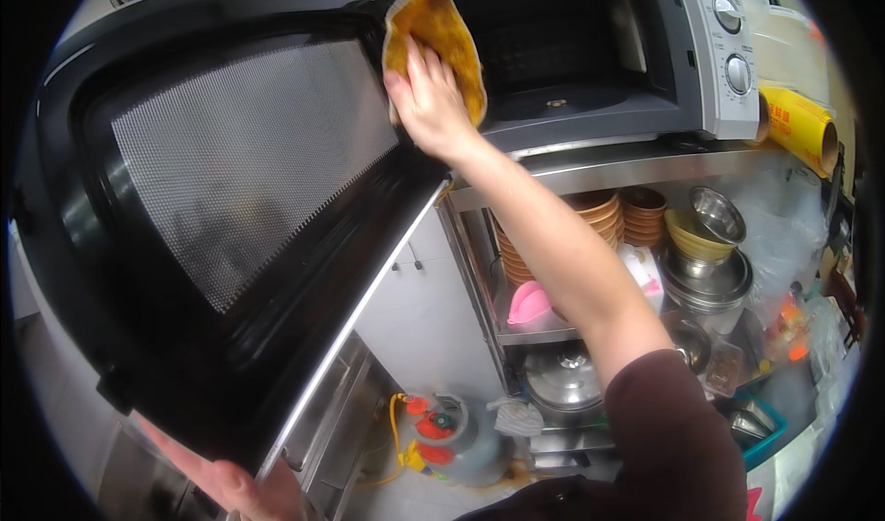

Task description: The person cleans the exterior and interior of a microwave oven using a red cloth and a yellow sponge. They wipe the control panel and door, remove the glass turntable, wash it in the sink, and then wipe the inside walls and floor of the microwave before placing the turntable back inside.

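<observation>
A microwave oven [681, 116] stands with its black door [228, 355] swung wide to the left. My right hand [432, 106] presses a stained yellow-brown cloth [432, 16] against the hinge side, between the door and the dark cavity [553, 44]. The fingers lie along the cloth, and part of it is hidden behind them. Down at the lower left, my left hand [238, 490] holds the door by its outer edge, thumb on the near side. A perforated metal mesh [263, 154] fills the door's window.
The oven rests on a metal shelf unit [622, 165]. Below are stacked brown bowls [643, 217], metal pots [709, 286] and a lidded pan [567, 376]. A gas cylinder [463, 445] with a yellow hose stands on the floor. A yellow cling-film roll [795, 130] lies right of the oven.
</observation>
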A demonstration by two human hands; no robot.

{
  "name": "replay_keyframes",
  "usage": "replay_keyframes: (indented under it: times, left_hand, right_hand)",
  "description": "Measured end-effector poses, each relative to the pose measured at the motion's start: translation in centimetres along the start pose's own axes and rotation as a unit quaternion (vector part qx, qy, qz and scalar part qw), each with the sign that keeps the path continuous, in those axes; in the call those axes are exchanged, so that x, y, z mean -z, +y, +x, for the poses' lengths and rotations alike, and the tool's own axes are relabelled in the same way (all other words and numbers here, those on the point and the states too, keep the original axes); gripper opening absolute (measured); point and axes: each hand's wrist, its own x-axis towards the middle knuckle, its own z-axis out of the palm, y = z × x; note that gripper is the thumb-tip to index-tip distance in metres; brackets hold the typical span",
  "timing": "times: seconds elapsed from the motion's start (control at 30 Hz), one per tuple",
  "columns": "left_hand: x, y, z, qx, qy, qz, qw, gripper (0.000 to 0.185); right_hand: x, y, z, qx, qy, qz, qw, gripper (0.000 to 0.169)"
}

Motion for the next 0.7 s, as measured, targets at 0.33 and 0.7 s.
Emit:
replay_keyframes:
  times: [0.33,0.7]
  left_hand:
    - [-0.6,-8.7,-5.1,0.177,-0.109,-0.355,0.912,0.034]
    - [-21.9,-12.0,-2.9,0.049,-0.31,-0.165,0.935,0.035]
  right_hand:
    - [6.6,-0.8,-0.4,-0.257,0.028,0.169,0.951,0.029]
    - [15.9,26.1,17.6,-0.421,0.199,0.2,0.862,0.038]
